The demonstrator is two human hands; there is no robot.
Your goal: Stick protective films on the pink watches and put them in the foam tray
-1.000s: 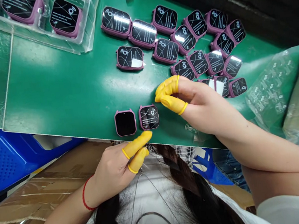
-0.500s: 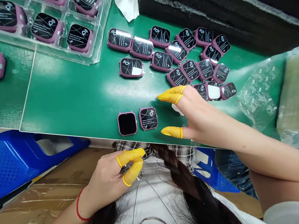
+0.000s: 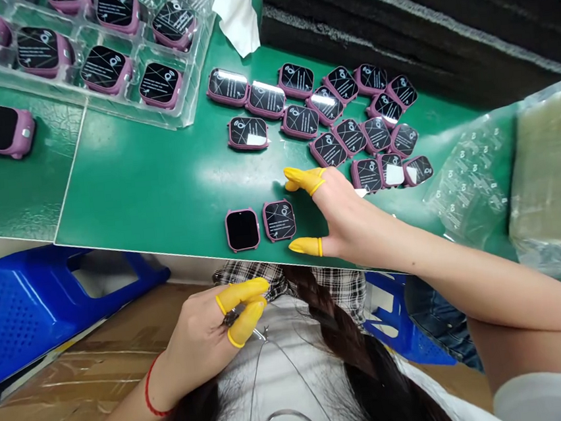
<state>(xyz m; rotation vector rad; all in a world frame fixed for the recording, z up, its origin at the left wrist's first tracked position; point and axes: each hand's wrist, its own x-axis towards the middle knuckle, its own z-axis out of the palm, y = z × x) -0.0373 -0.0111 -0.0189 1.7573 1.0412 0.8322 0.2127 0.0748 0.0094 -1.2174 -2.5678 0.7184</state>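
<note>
Right hand (image 3: 347, 210) spreads thumb (image 3: 307, 246) from fingers (image 3: 307, 181); left hand (image 3: 203, 330) stays loosely curled.

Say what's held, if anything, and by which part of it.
Right hand: nothing between thumb and fingertips, spread beside the nearest patterned watch; palm hidden. Left hand: dark thing shows between thumb and finger; whether held, can't tell.

From above the wearer's white shirt (image 3: 296, 368), the head camera is facing forward and steeply down at close range, framing the left hand (image 3: 200, 331) and right hand (image 3: 347, 210) near, the green table (image 3: 143, 177) beyond, and a clear tray (image 3: 179, 117) far left.
</note>
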